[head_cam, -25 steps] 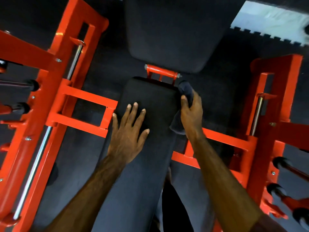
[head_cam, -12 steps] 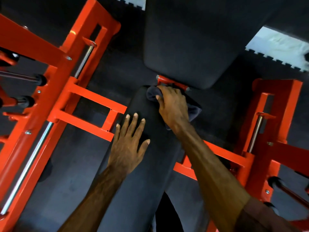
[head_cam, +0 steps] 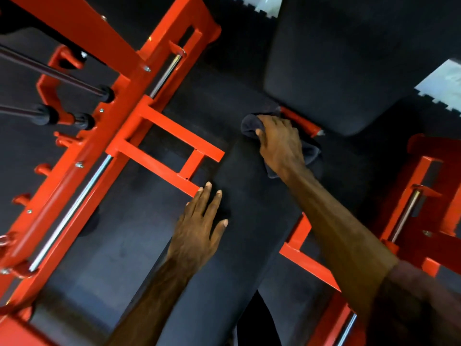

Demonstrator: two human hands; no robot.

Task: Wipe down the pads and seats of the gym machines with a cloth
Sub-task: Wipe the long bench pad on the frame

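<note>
A: Where is the cloth [head_cam: 250, 127]?

B: Bunched under the right hand [head_cam: 280, 143], at the far end of the seat [head_cam: 249, 221]. It is dark, close in tone to the pad. One fold pokes out past the fingertips at the seat's far left corner, another trails out behind the wrist toward the right edge.

A: And the grip?

B: The right hand is clenched on it, fingers curled over the top of the wad, thumb tucked at the near side, pressing it down onto the seat.

A: The other one?

B: The left hand [head_cam: 199, 228] lies released, palm down, fingers straight and slightly spread. It rests on the seat's left edge, nearer the person than the cloth and well apart from it. Its fingertips reach just beside the end of a red bar of the frame [head_cam: 159, 131].

A: What surrounds the seat?

B: Beyond it sits the back pad [head_cam: 349, 66], black, with a rounded near edge. A red hinge [head_cam: 301, 121] shows in the gap between the two pads, just beside the cloth. Red frame uprights with chrome rods [head_cam: 74, 211] stand on both sides; the left one carries black-capped pegs [head_cam: 47, 113]. The floor [head_cam: 129, 233] is dark rubber matting, with pale patches at the top right.

A: Anything else of the person?

B: A dark sleeve [head_cam: 424, 303] at the right upper arm.
</note>
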